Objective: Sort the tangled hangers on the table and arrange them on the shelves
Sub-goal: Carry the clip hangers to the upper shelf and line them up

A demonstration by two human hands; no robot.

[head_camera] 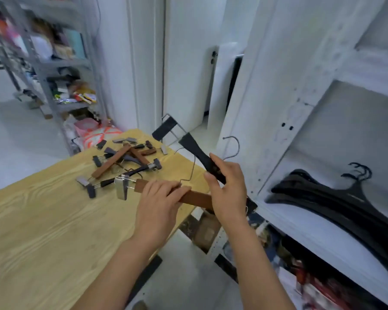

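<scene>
Above the right edge of a pale yellow wood-grain surface (43, 220), gripping with both hands. Left hand (159, 198) curled over a brown wooden bar hanger (197, 199), with its shiny metal clip (121, 189) sticking out to the left. Right hand (227, 189) clamped round a flat black wooden hanger (196, 149), tilted up and away, with a grey wire hook (233, 137) just beyond the fingers. Held crossed near the right wrist; cannot tell whether hooked together.

Farther back on the surface, a tangled pile of brown and black clip hangers (126, 159). To the right, a white shelf unit (267, 108) bearing a stack of black plastic hangers (334, 204) laid flat. Far left, a grey metal rack (40, 70) packed with goods, too blurred to name. Below the white shelf, coloured clutter (311, 287), smeared and cut off by the frame edge.
</scene>
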